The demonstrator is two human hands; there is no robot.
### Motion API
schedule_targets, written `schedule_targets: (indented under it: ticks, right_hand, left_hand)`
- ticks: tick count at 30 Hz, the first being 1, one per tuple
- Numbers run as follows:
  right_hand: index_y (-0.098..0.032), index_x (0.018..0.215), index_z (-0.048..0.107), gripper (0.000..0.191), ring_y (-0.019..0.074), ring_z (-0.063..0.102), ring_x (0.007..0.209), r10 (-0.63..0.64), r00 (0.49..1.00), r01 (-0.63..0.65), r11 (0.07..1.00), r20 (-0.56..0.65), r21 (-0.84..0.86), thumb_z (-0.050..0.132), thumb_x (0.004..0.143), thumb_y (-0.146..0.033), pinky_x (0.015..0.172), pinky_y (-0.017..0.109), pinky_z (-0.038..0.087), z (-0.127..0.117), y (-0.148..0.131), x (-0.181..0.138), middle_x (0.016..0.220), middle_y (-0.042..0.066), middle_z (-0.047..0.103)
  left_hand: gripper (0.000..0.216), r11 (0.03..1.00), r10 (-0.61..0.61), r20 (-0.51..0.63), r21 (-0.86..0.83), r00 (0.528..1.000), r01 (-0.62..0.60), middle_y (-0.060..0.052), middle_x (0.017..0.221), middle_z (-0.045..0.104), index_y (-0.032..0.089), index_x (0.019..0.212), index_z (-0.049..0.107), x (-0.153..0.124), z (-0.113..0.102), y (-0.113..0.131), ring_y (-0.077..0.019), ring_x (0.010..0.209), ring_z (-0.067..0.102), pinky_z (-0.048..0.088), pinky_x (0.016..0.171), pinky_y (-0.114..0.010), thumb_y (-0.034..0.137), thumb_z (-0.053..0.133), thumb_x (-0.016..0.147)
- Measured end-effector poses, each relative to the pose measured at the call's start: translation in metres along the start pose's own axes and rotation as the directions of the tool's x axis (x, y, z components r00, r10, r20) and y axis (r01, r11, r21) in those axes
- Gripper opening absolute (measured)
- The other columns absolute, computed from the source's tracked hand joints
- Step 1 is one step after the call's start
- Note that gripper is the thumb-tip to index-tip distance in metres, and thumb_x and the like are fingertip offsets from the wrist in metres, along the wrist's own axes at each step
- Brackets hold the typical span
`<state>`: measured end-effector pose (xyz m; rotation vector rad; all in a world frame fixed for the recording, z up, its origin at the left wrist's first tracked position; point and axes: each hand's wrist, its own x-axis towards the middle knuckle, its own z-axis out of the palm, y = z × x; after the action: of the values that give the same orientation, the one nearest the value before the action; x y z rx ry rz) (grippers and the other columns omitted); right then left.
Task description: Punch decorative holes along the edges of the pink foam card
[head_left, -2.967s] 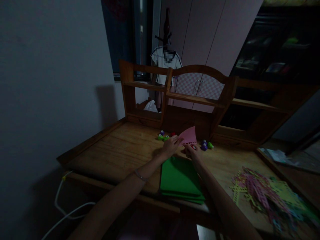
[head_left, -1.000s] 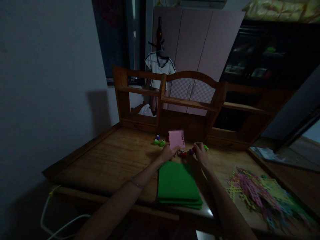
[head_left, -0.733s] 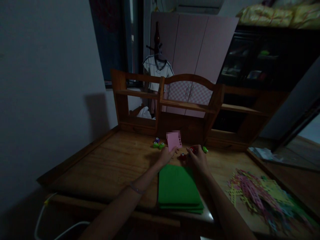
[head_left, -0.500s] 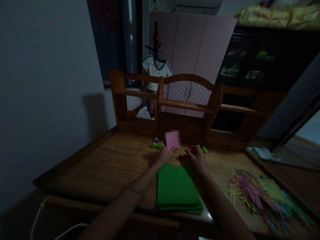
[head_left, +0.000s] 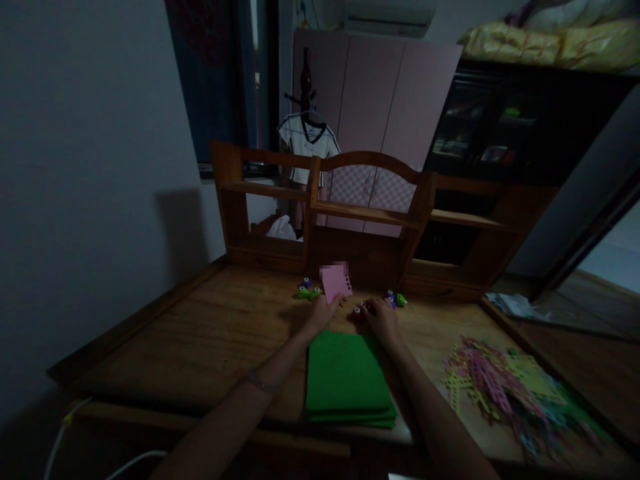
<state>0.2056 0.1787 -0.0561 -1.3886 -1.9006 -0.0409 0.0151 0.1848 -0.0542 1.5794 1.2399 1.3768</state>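
Note:
My left hand [head_left: 324, 311] grips the lower edge of a pink sheet [head_left: 335, 285] with a row of holes down its right side. The sheet is held tilted up above the desk. My right hand [head_left: 385, 321] has its fingers closed on a small dark red toy with a white eye, partly hidden by the fingertips. Right beside it on the desk sits another red eyed toy [head_left: 357, 313]. A purple eyed toy [head_left: 391, 302] and a green one [head_left: 401, 300] lie just beyond my right hand. Between my forearms is a stack of green foam sheets [head_left: 347, 377].
Green eyed toys [head_left: 303, 292] and a purple one [head_left: 307, 282] stand left of the pink sheet. A heap of coloured cut-out strips [head_left: 493, 380] lies at the right. The wooden shelf unit [head_left: 367, 212] rises along the desk's back edge.
My right hand has moved down and left, bringing its red toy beside the other red one. My left hand still holds the pink sheet. The whole view has shifted slightly.

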Motion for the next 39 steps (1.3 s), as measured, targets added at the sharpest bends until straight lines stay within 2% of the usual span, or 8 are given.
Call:
schedule_targets:
  ticks: [6, 11, 17, 21, 23, 25, 28, 39]
  right_hand:
    - [-0.02, 0.095, 0.066, 0.032, 0.0233, 0.055, 0.092, 0.022, 0.997, -0.029, 0.996, -0.08, -0.085, 0.042, 0.092, -0.041, 0.08, 0.032, 0.04, -0.027, 0.018, 0.029, 0.097, 0.01, 0.062]
    - [-0.019, 0.09, 0.068, 0.016, 0.0236, 0.057, 0.097, 0.24, 0.956, -0.153, 0.9, 0.171, -0.409, 0.055, 0.082, -0.024, 0.073, 0.027, 0.04, -0.05, 0.062, 0.064, 0.096, 0.011, 0.064]
    - [-0.019, 0.075, 0.069, 0.007, 0.0237, 0.063, 0.08, 0.333, 0.904, -0.2, 0.884, 0.269, -0.424, 0.066, 0.07, -0.021, 0.061, 0.025, 0.039, -0.048, 0.082, 0.081, 0.08, 0.009, 0.067]
    - [-0.02, 0.089, 0.067, 0.016, 0.0252, 0.063, 0.084, 0.322, 0.916, -0.204, 0.888, 0.241, -0.412, 0.062, 0.076, -0.027, 0.063, 0.027, 0.04, -0.051, 0.079, 0.085, 0.087, 0.011, 0.067]
    - [-0.021, 0.098, 0.063, 0.022, 0.024, 0.063, 0.085, 0.282, 0.943, -0.227, 0.934, 0.175, -0.275, 0.055, 0.083, -0.034, 0.064, 0.027, 0.041, -0.053, 0.072, 0.081, 0.09, 0.01, 0.067]
    - [-0.02, 0.102, 0.059, 0.03, 0.0221, 0.063, 0.079, 0.219, 0.969, -0.229, 0.97, 0.115, 0.084, 0.052, 0.085, -0.044, 0.063, 0.027, 0.044, -0.052, 0.059, 0.072, 0.089, 0.009, 0.066]
    - [-0.018, 0.108, 0.054, 0.045, 0.02, 0.063, 0.069, 0.153, 0.979, -0.204, 0.775, 0.136, 0.598, 0.057, 0.08, -0.054, 0.058, 0.028, 0.047, -0.045, 0.03, 0.048, 0.089, 0.009, 0.065]
    - [-0.022, 0.103, 0.064, 0.044, 0.0244, 0.063, 0.089, 0.176, 0.921, -0.39, 0.46, 0.348, 0.798, 0.077, 0.065, -0.041, 0.075, 0.034, 0.051, -0.026, -0.016, -0.001, 0.099, 0.007, 0.066]
  left_hand:
    - [0.046, 1.0, -0.024, -0.016, 0.005, 1.0, 0.024, -0.007, 0.072, 0.066, 0.011, 0.084, 0.069, 0.0, 0.001, -0.001, -0.0122, 0.052, 0.057, 0.045, 0.044, -0.02, 0.052, 0.048, 0.084]
    - [0.048, 1.0, -0.014, -0.003, 0.009, 1.0, 0.014, -0.007, 0.068, 0.064, 0.01, 0.08, 0.068, 0.0, 0.002, 0.0, -0.0113, 0.05, 0.055, 0.044, 0.043, -0.019, 0.053, 0.047, 0.084]
    - [0.045, 1.0, -0.003, 0.002, -0.023, 1.0, 0.003, -0.009, 0.072, 0.065, 0.009, 0.081, 0.067, 0.001, 0.001, 0.001, -0.0136, 0.056, 0.058, 0.045, 0.045, -0.02, 0.05, 0.048, 0.084]
    - [0.047, 1.0, 0.004, 0.016, -0.007, 1.0, -0.004, -0.009, 0.075, 0.066, 0.01, 0.085, 0.067, 0.002, 0.0, -0.002, -0.014, 0.056, 0.059, 0.045, 0.047, -0.022, 0.052, 0.045, 0.085]
    - [0.047, 1.0, 0.003, 0.022, 0.004, 1.0, -0.003, -0.009, 0.077, 0.067, 0.01, 0.086, 0.068, 0.002, 0.0, -0.002, -0.0147, 0.061, 0.061, 0.045, 0.05, -0.021, 0.051, 0.045, 0.086]
    - [0.046, 1.0, -0.023, 0.028, 0.016, 0.999, 0.022, -0.009, 0.073, 0.067, 0.01, 0.086, 0.068, 0.001, 0.001, 0.0, -0.0151, 0.061, 0.061, 0.045, 0.05, -0.021, 0.05, 0.047, 0.085]
    - [0.045, 0.997, -0.075, 0.042, 0.009, 0.996, 0.075, -0.008, 0.066, 0.067, 0.008, 0.089, 0.068, 0.0, 0.003, 0.006, -0.0153, 0.056, 0.06, 0.044, 0.047, -0.022, 0.048, 0.05, 0.084]
    - [0.037, 0.985, 0.17, -0.009, 0.011, 0.985, -0.17, -0.011, 0.095, 0.069, 0.01, 0.097, 0.067, 0.003, 0.001, 0.008, -0.0196, 0.086, 0.063, 0.049, 0.075, -0.028, 0.041, 0.052, 0.084]
